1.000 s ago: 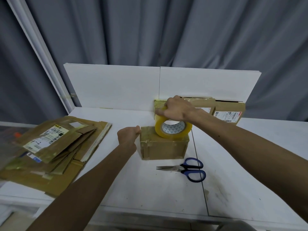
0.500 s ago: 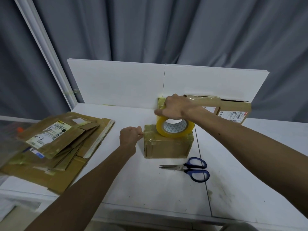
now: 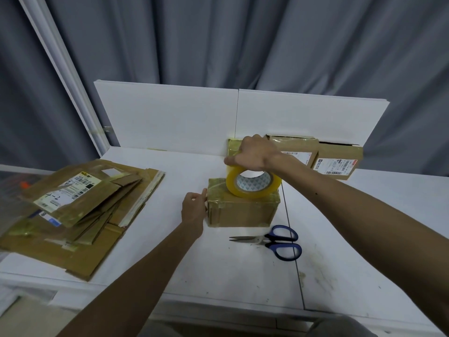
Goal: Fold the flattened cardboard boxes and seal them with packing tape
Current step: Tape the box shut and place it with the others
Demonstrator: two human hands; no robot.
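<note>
A small folded cardboard box [image 3: 240, 212] stands on the white table [image 3: 145, 251], its top glossy with tape. On that top a yellow packing tape roll [image 3: 252, 188] stands on edge. My right hand [image 3: 255, 154] grips it from above. My left hand [image 3: 194, 205] is against the box's left side with curled fingers. Its thumb is at the top left edge, where the tape's loose end lies. A stack of flattened cardboard boxes [image 3: 80, 203] lies at the left of the table.
Blue-handled scissors [image 3: 274, 240] lie shut just in front of the box. Several folded boxes [image 3: 337, 161] stand at the back right against a white backboard [image 3: 170, 117]. Grey curtains hang behind. The table's front edge is close to me.
The roll stays on the box top under my right hand. My left thumb has come up to the box's top left edge. The view has shifted slightly.
</note>
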